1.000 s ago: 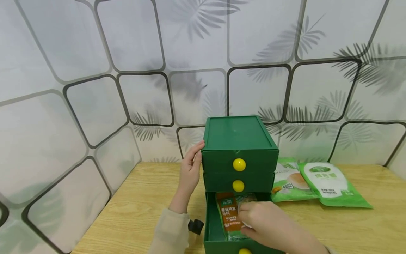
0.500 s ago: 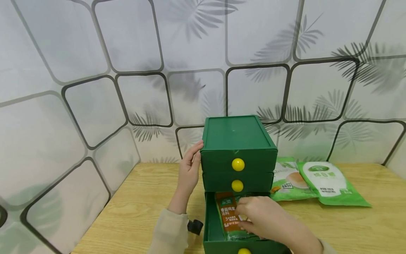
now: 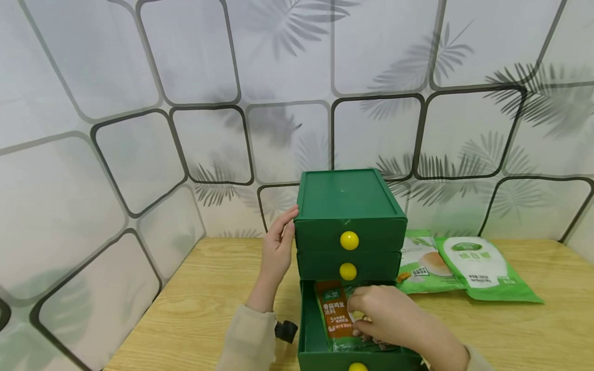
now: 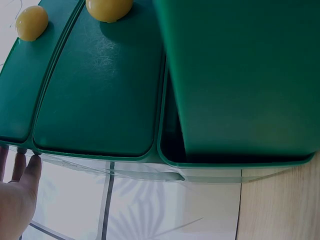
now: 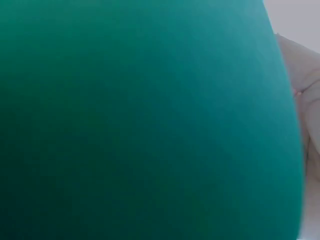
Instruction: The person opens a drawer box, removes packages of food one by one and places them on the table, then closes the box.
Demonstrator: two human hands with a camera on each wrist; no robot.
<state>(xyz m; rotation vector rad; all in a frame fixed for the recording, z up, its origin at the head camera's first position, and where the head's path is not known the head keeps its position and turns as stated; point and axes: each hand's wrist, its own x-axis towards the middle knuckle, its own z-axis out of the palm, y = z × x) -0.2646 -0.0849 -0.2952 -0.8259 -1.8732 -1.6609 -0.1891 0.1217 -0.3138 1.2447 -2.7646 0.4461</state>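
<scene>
A green drawer cabinet (image 3: 350, 193) with yellow knobs stands on the table, its lowest drawer (image 3: 312, 330) pulled out. My left hand (image 3: 277, 250) rests its fingertips against the cabinet's left side; the left wrist view shows those fingers (image 4: 31, 175) fairly straight along the edge. Over the drawer's right half, my right hand (image 3: 387, 315) reaches down with bent fingers. Beneath it lies a partly hidden packet (image 3: 381, 345) with brown bits showing. An orange and green seasoning packet (image 3: 337, 315) lies to its left. A green wall fills most of the right wrist view.
Two green and white food bags, one with a round picture (image 3: 429, 265) and one mostly white (image 3: 482, 268), lie on the wooden table (image 3: 204, 304) right of the cabinet. A patterned curtain (image 3: 287, 134) hangs behind. A black strap piece (image 3: 286, 331) sits at the left sleeve.
My right hand has shifted slightly within the drawer, and more of the brown bits now shows under it. The left hand and the cabinet stay put.
</scene>
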